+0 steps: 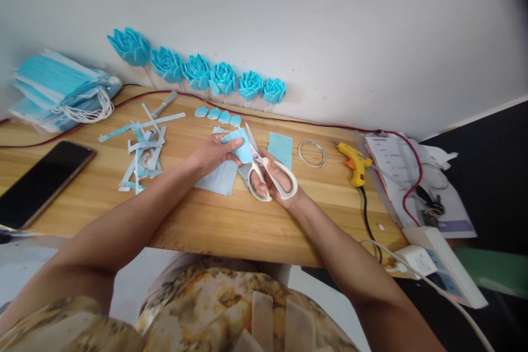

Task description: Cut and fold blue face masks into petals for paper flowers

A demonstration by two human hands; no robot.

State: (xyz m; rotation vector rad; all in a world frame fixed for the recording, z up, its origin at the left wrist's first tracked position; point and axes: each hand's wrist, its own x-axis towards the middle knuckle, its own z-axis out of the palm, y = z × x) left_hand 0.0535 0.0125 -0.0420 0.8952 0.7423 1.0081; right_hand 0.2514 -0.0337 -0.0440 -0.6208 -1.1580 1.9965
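Note:
My left hand (pixel 215 153) pinches a small blue fabric piece (pixel 243 146) between thumb and fingers. In my right hand (pixel 274 176) is a pair of scissors (pixel 284 179) with white handles, fingers through the loops. The blades point away from me and lie at the right edge of the fabric piece; they look slightly apart. Under my left hand lies a pale fabric sheet (pixel 220 180). A blue fabric square (pixel 280 148) rests just beyond my right hand. Several small folded blue petals (pixel 224 116) are lined up behind my left hand.
Several blue fabric flowers (pixel 197 71) on sticks lean along the wall. At left are a stack of face masks (pixel 58 88), cut strips (pixel 144 148) and a phone (pixel 45 181). Rightward lie a wire ring (pixel 312 142), a yellow glue gun (pixel 353 164), papers (pixel 388 159) and a power strip (pixel 449 269).

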